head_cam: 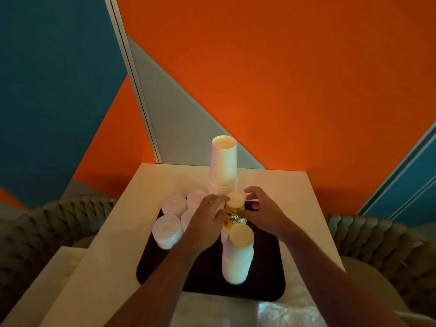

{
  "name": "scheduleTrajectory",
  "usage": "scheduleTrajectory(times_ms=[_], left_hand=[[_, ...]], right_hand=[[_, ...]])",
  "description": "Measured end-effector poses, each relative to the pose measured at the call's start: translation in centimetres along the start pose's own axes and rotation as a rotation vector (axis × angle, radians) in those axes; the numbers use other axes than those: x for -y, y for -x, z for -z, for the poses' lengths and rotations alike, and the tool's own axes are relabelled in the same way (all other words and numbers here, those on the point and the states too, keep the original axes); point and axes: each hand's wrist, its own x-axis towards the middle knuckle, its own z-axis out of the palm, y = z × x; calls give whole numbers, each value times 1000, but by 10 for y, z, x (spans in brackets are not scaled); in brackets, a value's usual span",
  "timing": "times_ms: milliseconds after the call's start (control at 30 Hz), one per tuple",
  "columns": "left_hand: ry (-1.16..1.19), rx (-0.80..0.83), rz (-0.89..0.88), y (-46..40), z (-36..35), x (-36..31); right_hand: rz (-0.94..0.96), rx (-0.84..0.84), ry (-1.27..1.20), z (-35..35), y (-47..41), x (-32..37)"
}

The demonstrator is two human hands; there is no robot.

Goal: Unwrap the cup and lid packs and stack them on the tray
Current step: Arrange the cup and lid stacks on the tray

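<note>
Dark tray (266,284) on a pale table (122,232), seen from above. On the tray, four stacks of white lids (167,232) at the left side, close together. At the far edge, a tall stack of white cups (223,166), upside down, standing upright. Nearer to the camera, a shorter stack of white cups (237,256), also upside down, leaning a little.

Between these two stacks, a yellow printed cup stack (234,212), bottom up, with dark letters on its side. Left hand (207,220) against the left side of this yellow stack, fingers rather straight, tips touching near its white top; not possible to tell if really gripping. Right hand (264,208) just at the right side of the same stack, fingers curved and spread apart, thumb low near the yellow wall, upper fingers in the air and not closed on anything. Both forearms reaching in from below.

Crumpled clear plastic wrap (283,312) on the table at the near edge, just beside the tray. Behind the table, walls in orange, blue and grey; quilted seats (368,239) at both sides.
</note>
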Motion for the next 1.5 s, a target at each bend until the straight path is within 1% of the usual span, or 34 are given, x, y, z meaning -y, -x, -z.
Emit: scheduleTrajectory(times_ms=[67,100,200,267,367,467,567,667,733,867,900,967,1033,1067,1133,1233,1400,1500], left_hand=[[109,-13,50,5,-2,-16],[138,8,54,10,-4,-20],[78,141,32,31,-17,-17],[33,168,35,41,-26,-11],[17,128,58,46,-29,-7],[33,82,57,42,-26,-4],[48,77,57,32,-23,-3],[30,101,52,19,-21,-6],[16,144,51,11,-18,-4],[-28,304,68,4,-9,17],[-16,300,74,5,-7,22],[57,204,28,12,-7,22],[76,88,-112,20,-12,15],[59,63,-178,23,-15,10],[42,64,-253,26,-20,10],[59,75,-249,24,-19,20],[87,93,-276,19,-16,23],[106,97,-279,19,-16,22]], right_hand=[[83,56,66,-2,0,-2],[110,84,74,-4,-1,-2],[158,132,93,-6,-4,1],[168,132,101,-5,-5,-1],[154,110,143,1,-5,-8],[98,75,180,13,3,-20],[53,89,160,23,18,-28],[32,89,151,28,34,-33],[2,103,167,33,42,-32],[-63,199,305,57,45,-15],[-83,177,286,62,42,-4],[-54,40,174,68,30,26],[28,-102,138,62,8,55],[60,-130,153,56,-4,67],[81,-113,166,37,-29,87],[47,-89,129,6,-53,96],[-98,-125,84,-17,-67,86],[-92,-152,73,-20,-72,84]])
